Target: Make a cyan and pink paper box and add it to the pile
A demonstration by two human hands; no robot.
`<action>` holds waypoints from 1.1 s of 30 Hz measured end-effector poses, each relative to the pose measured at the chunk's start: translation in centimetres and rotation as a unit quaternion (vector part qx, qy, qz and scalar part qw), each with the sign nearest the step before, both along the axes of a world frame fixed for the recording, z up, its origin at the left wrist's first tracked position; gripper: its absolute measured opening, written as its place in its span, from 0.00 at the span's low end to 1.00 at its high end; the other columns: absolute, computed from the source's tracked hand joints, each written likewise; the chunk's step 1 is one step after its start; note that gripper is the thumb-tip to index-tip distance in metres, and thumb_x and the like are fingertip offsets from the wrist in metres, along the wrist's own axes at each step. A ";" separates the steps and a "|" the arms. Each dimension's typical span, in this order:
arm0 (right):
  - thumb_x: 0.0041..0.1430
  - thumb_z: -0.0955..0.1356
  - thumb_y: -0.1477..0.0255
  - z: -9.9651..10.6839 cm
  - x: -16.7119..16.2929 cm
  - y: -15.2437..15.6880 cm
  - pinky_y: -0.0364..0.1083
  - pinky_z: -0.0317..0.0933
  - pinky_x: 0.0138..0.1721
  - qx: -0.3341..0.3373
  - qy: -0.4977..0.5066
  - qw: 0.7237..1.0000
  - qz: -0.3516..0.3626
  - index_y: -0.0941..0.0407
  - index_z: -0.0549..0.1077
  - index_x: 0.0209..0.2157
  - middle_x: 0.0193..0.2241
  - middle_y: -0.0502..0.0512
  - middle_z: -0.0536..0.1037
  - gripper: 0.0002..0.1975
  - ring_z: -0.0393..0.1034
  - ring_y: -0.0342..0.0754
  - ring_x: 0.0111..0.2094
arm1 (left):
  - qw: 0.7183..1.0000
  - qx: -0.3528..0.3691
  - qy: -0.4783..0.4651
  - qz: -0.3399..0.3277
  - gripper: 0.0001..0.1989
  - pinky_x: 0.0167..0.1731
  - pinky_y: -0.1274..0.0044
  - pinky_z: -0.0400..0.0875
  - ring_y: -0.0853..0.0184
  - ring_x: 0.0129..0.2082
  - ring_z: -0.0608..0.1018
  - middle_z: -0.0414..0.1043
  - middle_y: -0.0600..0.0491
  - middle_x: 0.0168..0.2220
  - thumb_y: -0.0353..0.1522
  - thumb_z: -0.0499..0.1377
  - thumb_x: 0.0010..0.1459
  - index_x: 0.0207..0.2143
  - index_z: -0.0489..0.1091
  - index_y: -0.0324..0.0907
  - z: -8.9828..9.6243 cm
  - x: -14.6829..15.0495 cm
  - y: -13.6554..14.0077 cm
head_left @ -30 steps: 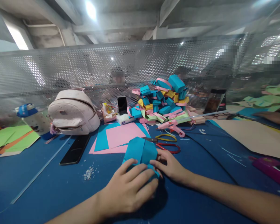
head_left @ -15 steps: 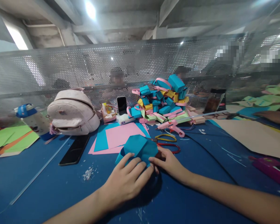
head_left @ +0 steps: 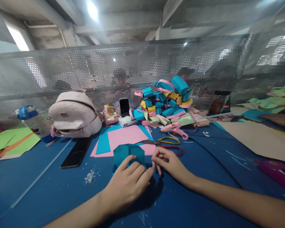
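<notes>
We count two bare hands at work over one blue counter (head_left: 192, 205), and one folded blue paper piece (head_left: 129, 152) between the near edge and the stacked sheets. Our left hand (head_left: 130, 180) has its grip closed on the near side of that piece, with the thumb hidden; our right hand (head_left: 169, 163) is curled just beside the left one's little finger, and we cannot tell whether its grip is shut on anything. Just beyond lie one pair of scissors (head_left: 152, 142), with one yellow and one red handle, and one pink glue gun (head_left: 174, 127). The heap of folded paper pieces (head_left: 161, 104) behind them, blue, pink, yellow and green, overlaps too much for us to count. We see two phones: a dark one lying flat (head_left: 76, 153) and one standing upright (head_left: 124, 107) behind a single tissue pack (head_left: 127, 121). There is one pale backpack (head_left: 73, 115), one blue-capped bottle (head_left: 32, 119) and one dark-lidded jar (head_left: 218, 103). As for writing, the backpack's single badge, the tissue pack's dark blue mark and the bottle's printed pattern are too small for us to read.
</notes>
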State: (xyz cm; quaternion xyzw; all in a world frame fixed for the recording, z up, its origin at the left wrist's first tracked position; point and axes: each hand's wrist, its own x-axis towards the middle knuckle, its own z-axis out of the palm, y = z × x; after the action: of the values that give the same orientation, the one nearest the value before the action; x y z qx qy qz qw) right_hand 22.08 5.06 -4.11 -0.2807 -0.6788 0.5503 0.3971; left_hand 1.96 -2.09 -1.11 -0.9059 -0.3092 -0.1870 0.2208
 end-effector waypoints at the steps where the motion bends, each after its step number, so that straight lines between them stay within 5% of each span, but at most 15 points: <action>1: 0.58 0.67 0.54 0.0 0.0 -0.1 0.41 0.57 0.21 0.001 -0.001 1.000 0.001 0.57 0.65 0.29 0.23 0.49 0.74 0.20 0.65 0.40 0.17 | 1.000 -0.005 0.002 -0.001 0.15 0.52 0.64 0.60 0.65 0.33 0.73 0.73 0.52 0.32 0.28 0.47 0.67 0.53 0.65 0.38 0.0 0.0 0.0; 8: 0.60 0.67 0.55 -0.2 0.0 0.0 0.41 0.55 0.19 -0.001 0.006 1.000 -0.008 0.56 0.64 0.28 0.22 0.48 0.72 0.19 0.63 0.40 0.17 | 0.996 0.022 0.010 -0.087 0.14 0.55 0.66 0.61 0.68 0.33 0.75 0.74 0.52 0.32 0.25 0.46 0.67 0.47 0.69 0.38 0.8 0.4 -0.9; 11: 0.60 0.67 0.57 -0.4 0.0 0.2 0.43 0.60 0.24 0.008 0.034 0.999 -0.026 0.55 0.66 0.30 0.24 0.49 0.72 0.16 0.68 0.45 0.24 | 0.992 0.033 0.027 -0.118 0.11 0.57 0.68 0.59 0.68 0.33 0.75 0.73 0.53 0.31 0.26 0.49 0.65 0.43 0.71 0.38 1.2 0.7 -1.2; 16: 0.56 0.70 0.65 -0.5 0.0 0.1 0.50 0.65 0.47 0.052 0.050 0.997 -0.024 0.51 0.65 0.52 0.49 0.57 0.73 0.22 0.68 0.55 0.50 | 0.992 0.038 0.029 -0.113 0.13 0.58 0.68 0.57 0.68 0.30 0.72 0.66 0.55 0.24 0.25 0.49 0.64 0.28 0.69 0.41 1.5 0.4 -0.9; 20: 0.56 0.71 0.71 -0.2 0.0 -0.2 0.52 0.61 0.53 0.098 0.012 0.994 -0.040 0.50 0.60 0.58 0.59 0.59 0.64 0.29 0.62 0.55 0.58 | 0.992 0.042 0.029 -0.115 0.15 0.58 0.68 0.58 0.68 0.29 0.69 0.64 0.55 0.23 0.24 0.49 0.63 0.23 0.66 0.41 1.6 0.0 -0.7; 27: 0.57 0.71 0.70 0.4 0.2 0.1 0.52 0.60 0.51 0.142 -0.018 0.990 -0.020 0.55 0.69 0.31 0.44 0.57 0.75 0.06 0.68 0.55 0.49 | 0.995 0.028 0.016 -0.095 0.12 0.57 0.65 0.56 0.66 0.29 0.69 0.65 0.55 0.24 0.26 0.50 0.60 0.24 0.65 0.41 1.7 0.0 -1.1; 30: 0.58 0.70 0.68 0.3 0.2 0.1 0.50 0.61 0.46 0.144 -0.017 0.989 -0.013 0.55 0.70 0.29 0.35 0.54 0.75 0.07 0.70 0.52 0.40 | 0.996 -0.014 0.021 -0.090 0.09 0.56 0.60 0.55 0.64 0.31 0.71 0.69 0.53 0.28 0.32 0.50 0.60 0.32 0.69 0.41 1.8 0.0 -1.1; 33: 0.57 0.71 0.70 0.2 0.2 0.1 0.48 0.61 0.43 0.151 -0.030 0.988 -0.025 0.55 0.72 0.34 0.34 0.52 0.75 0.05 0.69 0.51 0.39 | 0.996 -0.023 0.028 -0.083 0.17 0.55 0.60 0.54 0.63 0.32 0.72 0.71 0.52 0.30 0.43 0.50 0.62 0.40 0.69 0.39 1.8 0.1 -1.2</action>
State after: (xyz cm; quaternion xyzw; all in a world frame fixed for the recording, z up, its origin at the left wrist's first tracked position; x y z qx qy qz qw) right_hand 22.30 5.19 -3.95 -0.2508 -0.7585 0.4228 0.4278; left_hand 2.02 -3.33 0.66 -0.9383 -0.2305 -0.1723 0.1918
